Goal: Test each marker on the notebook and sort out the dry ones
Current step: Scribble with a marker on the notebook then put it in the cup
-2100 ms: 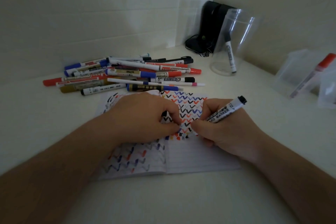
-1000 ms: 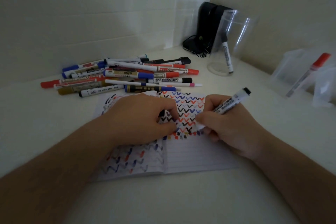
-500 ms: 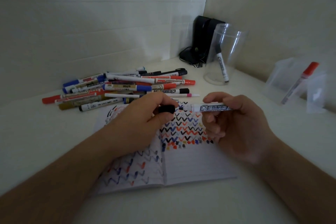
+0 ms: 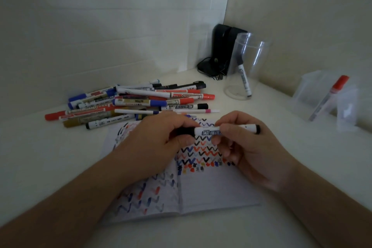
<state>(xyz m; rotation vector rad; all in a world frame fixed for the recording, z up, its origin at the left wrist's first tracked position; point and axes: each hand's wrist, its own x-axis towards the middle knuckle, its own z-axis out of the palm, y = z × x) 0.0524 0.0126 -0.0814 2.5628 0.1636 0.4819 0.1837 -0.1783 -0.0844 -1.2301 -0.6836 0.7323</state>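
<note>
Two hands at 12 o'clock over the notebook (image 4: 211,191): right hand (image 4: 247,151) pinches the marker (image 4: 209,132), left hand (image 4: 159,139) grips its cap (image 4: 184,131); risk: half-seated cap, wrong cup (image 4: 244,66).

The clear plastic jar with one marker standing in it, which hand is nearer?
Right. The right hand lies below the clear plastic jar; the left hand sits farther left.

The notebook (image 4: 211,191) bears red, blue and black zigzags, the held marker (image 4: 209,131) is white with black ends, and the counter (image 4: 50,147) is white.
</note>
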